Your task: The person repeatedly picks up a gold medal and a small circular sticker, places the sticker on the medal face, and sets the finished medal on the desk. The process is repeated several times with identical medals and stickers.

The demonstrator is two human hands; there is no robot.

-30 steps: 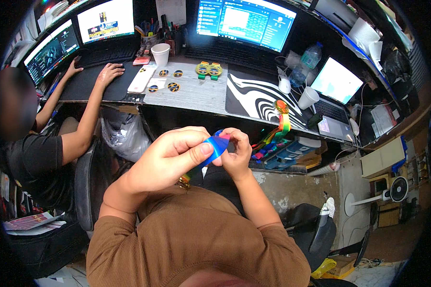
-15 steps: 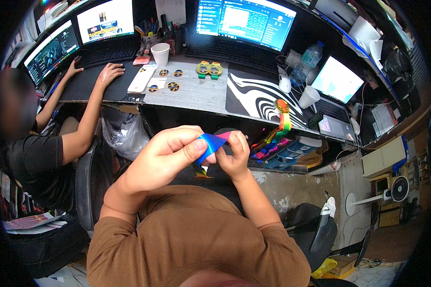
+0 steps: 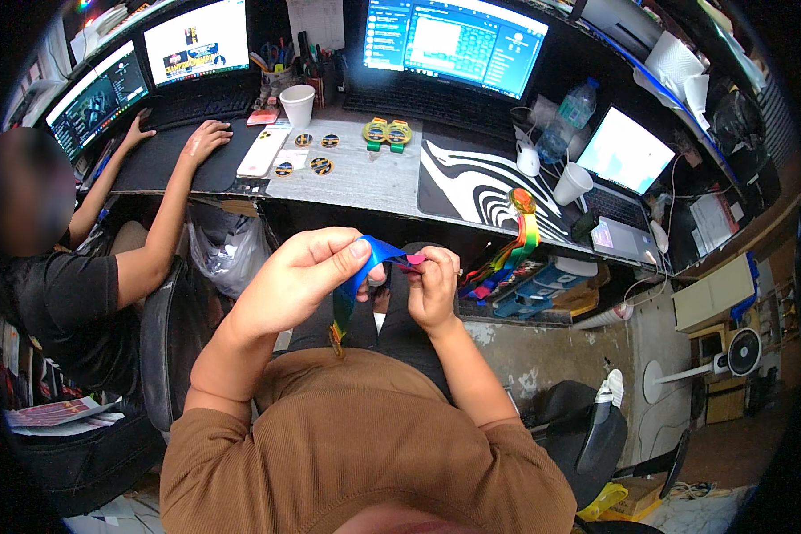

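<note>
A multicoloured ribbon [image 3: 351, 276], blue on top with a pink-purple end and a green-yellow lower part, is stretched between my hands above my lap. My left hand [image 3: 307, 276] pinches its blue stretch between thumb and fingers. At the pink end, the fingers of my right hand [image 3: 434, 289] are closed on it. The lower part hangs beneath my left hand, with a small gold-coloured piece at its tip. On the desk ahead lie two gold medals [image 3: 388, 133] with green ribbon. Another medal [image 3: 521, 200] rests near the edge, rainbow ribbons hanging down from there.
Several round black stickers [image 3: 320, 165] lie beside a white phone [image 3: 264, 149]. Foam cups [image 3: 298, 105] stand at the back and by the laptop [image 3: 623, 151]. A co-worker's hand [image 3: 206, 139] rests on the left mousepad. Right of me is a black chair [image 3: 578, 427].
My hands have drawn slightly apart, the left one a little to the left. The ribbon's lower end has swung left and now hangs in plain sight.
</note>
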